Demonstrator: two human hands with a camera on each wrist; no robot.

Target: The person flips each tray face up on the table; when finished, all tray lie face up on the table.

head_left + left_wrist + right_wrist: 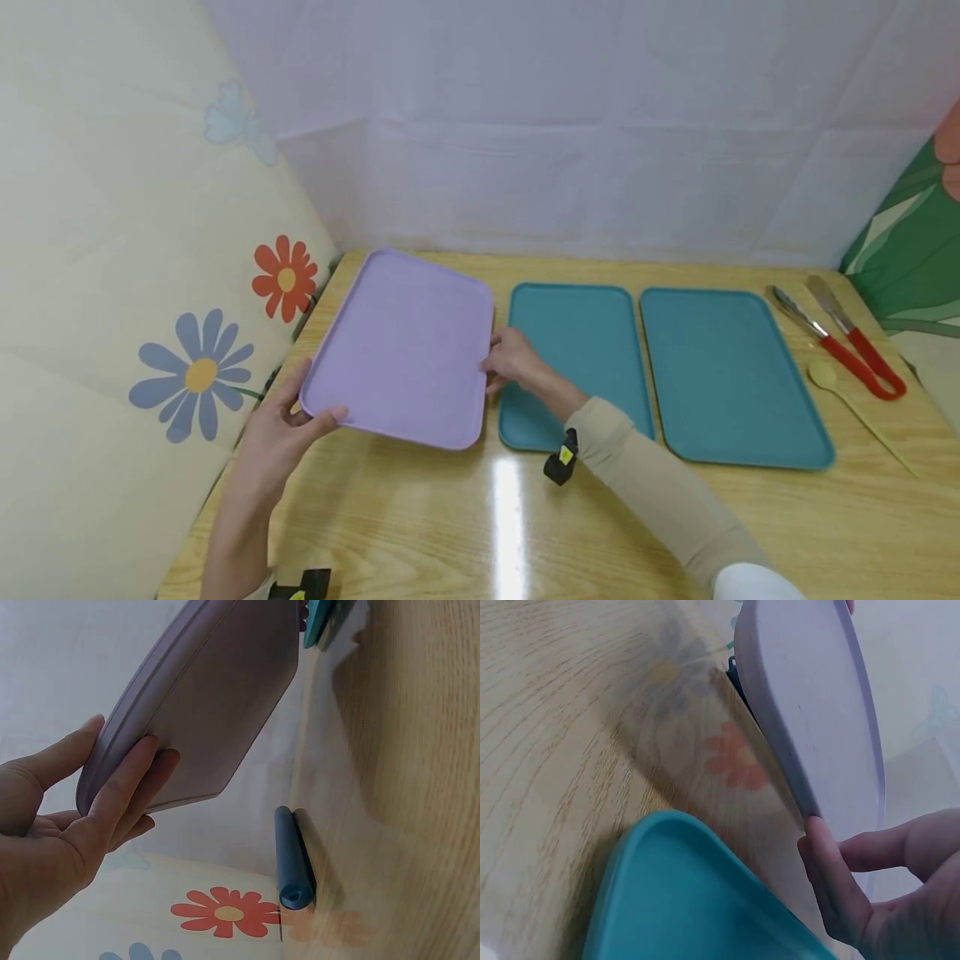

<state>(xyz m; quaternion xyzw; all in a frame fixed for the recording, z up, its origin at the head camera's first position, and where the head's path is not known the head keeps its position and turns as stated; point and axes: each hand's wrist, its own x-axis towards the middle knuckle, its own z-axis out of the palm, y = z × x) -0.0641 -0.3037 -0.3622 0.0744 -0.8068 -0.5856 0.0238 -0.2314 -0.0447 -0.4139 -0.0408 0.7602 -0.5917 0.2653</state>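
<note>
A light purple tray [408, 354] is held up over the left part of the table, its near side raised above the wood. My left hand [281, 429] grips its near left corner, thumb on the rim; in the left wrist view the fingers [124, 776] spread against the underside. My right hand [517, 362] pinches the tray's right edge between thumb and fingers. Below that wrist lies a teal tray [577, 350], partly covered by the forearm. The right wrist view shows the purple tray [817, 712] tilted, with the teal tray's corner [675, 825] beside it.
A second teal tray [738, 379] lies further right. Beyond it are red-handled metal tongs [855, 342] and a pale yellow long-handled spoon [825, 377]. A dark blue cylinder [292, 862] lies on the table near the flowered wall, hidden from the head view.
</note>
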